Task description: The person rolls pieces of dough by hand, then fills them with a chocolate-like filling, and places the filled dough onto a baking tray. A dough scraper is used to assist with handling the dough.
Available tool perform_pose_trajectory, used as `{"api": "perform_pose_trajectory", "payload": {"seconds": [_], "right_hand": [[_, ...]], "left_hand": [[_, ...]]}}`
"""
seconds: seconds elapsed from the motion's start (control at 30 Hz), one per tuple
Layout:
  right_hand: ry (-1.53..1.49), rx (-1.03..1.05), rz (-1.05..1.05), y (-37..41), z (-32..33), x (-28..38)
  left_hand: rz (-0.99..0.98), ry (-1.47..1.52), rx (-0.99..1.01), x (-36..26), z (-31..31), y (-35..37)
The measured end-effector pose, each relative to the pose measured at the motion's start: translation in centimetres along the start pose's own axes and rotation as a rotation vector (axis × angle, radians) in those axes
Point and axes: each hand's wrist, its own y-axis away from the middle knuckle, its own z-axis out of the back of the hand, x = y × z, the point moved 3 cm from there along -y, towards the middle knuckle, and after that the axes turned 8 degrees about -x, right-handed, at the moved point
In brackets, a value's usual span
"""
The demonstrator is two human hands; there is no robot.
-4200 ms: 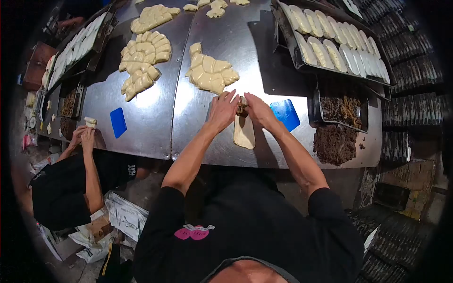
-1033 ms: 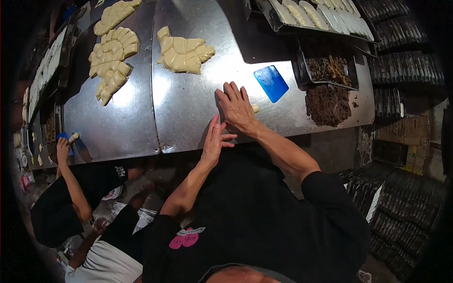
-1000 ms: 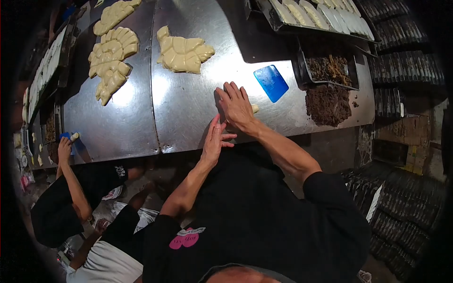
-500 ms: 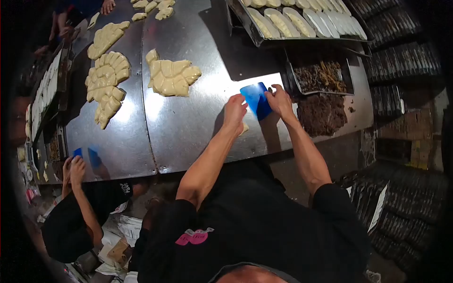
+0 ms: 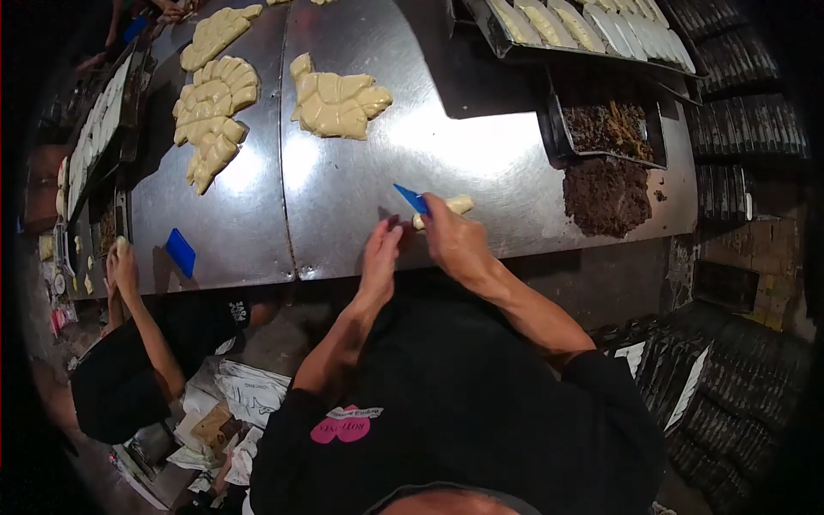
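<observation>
My right hand (image 5: 459, 245) is closed on a blue plastic scraper (image 5: 410, 198), whose blade sticks out to the left above the metal table (image 5: 343, 184). Just beneath that hand lies a small pale roll of dough (image 5: 461, 204), partly hidden by the fingers. My left hand (image 5: 379, 256) is open at the table's front edge, fingers stretched out, left of the dough roll. Farther up the table sits a lump of portioned dough (image 5: 339, 105), apart from both hands.
Dark brown crumbly filling (image 5: 605, 197) lies at the right, below a metal tin (image 5: 614, 130) of filling. Behind stands a tray of shaped dough pieces (image 5: 571, 24). More dough (image 5: 215, 99) is on the left, beside another blue scraper (image 5: 180, 251) and a co-worker's hands (image 5: 120, 266).
Both my hands have come left and nearer the front edge. The scraper is now in my right hand alone, and the dough roll shows. The co-worker's scraper now lies on the table.
</observation>
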Motion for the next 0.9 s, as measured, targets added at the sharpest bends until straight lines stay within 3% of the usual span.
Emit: {"api": "perform_pose_trajectory", "payload": {"seconds": [0.07,0.13,0.23,0.33,0.4,0.53,0.6,0.9], "right_hand": [[0.014,0.063,-0.019,0.5,-1.8,-1.0],[0.039,0.121,-0.027,0.5,-2.2,-1.4],[0.054,-0.059,-0.010,0.4,0.0,-0.7],[0.113,0.079,-0.018,0.2,-1.0,-2.6],[0.082,-0.068,0.026,0.4,0.5,-1.5],[0.168,-0.053,0.002,0.2,0.4,-3.5],[0.079,-0.170,0.028,0.5,1.5,-2.9],[0.113,-0.093,-0.074,-0.1,2.6,-5.7]], "left_hand": [[0.205,0.199,0.125,1.2,-0.8,-0.1],[0.150,0.251,0.104,0.4,-1.2,0.1],[0.171,0.247,0.183,0.2,-1.7,0.9],[0.185,0.214,0.095,1.3,-1.1,0.0],[0.170,0.121,0.196,1.4,-0.9,0.1],[0.167,0.146,0.160,0.3,-1.9,0.3],[0.190,0.121,0.176,0.2,-1.5,0.4],[0.200,0.089,0.144,-0.3,-2.0,0.4]]}}
